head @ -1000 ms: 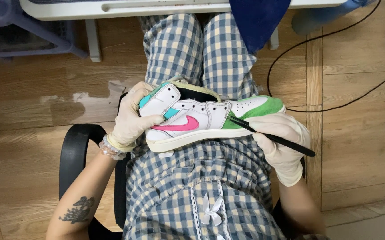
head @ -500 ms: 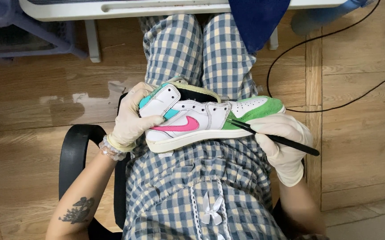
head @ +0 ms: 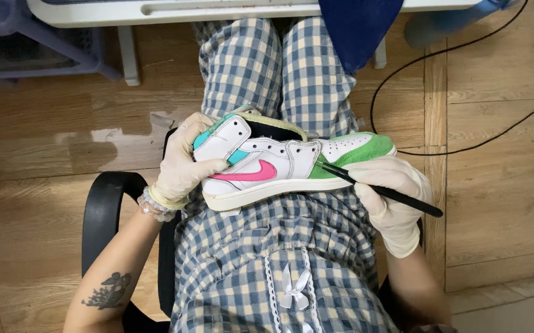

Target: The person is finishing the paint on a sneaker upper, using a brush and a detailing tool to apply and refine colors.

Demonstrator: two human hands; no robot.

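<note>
1. Lap as landmark: checked blue-and-cream dress [head: 260, 259] covers both thighs of the seated person; black chair arm [head: 103, 213] lies left of the lap.
2. Sneaker [head: 279, 166] rests sole-down across the lap, white with a pink side mark, teal heel panel and green toe. Long axis runs left to right across the thighs; heel points to the person's left, toe to their right and tilted slightly away.
3. Left hand [head: 183, 163], gloved, is closed around the heel end, thumb over the white collar panel, steadying the shoe on the lap.
4. Right hand [head: 393, 194], gloved, pinches a thin black brush [head: 378, 188] like a pen; its tip touches the seam where white side panel meets green toe.
5. Judged step: fine detail work along that seam. Next stroke calls for a steady heel hold and light tip pressure following the panel edge.
6. Beyond the lap: wooden floor [head: 45, 142], black cable [head: 464, 148], white desk edge [head: 174, 9].
</note>
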